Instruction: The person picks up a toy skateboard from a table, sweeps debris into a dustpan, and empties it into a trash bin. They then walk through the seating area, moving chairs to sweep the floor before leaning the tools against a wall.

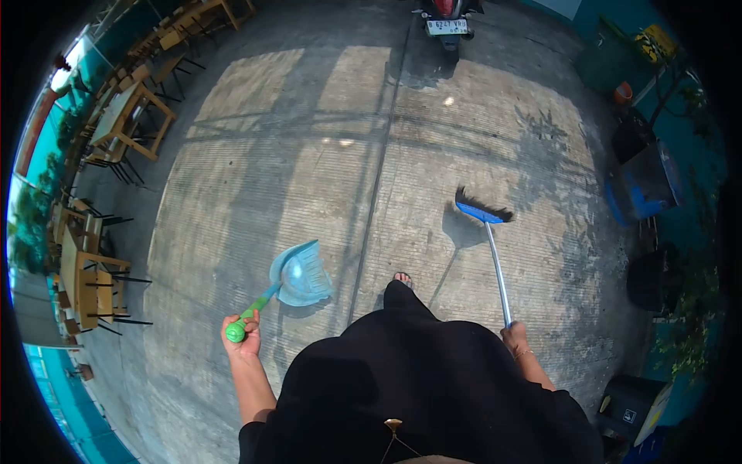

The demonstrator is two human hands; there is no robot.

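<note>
Your left hand (242, 338) has fingers wrapped round the dustpan (300, 275) handle; your right hand (514, 337) grips the broom (485, 210), bristles at one o'clock; you look mid-sweep; next, probably draw debris toward the pan.

A dustpan (301, 274) is held out front-left by the left hand (243, 334), and a broom (488, 232) front-right by the right hand (514, 337). Tables and chairs (116, 124) are lined along the pavement's (348, 139) left edge. A motorbike (448, 19) is parked at the far edge, and bins (641, 185) along the right.
</note>
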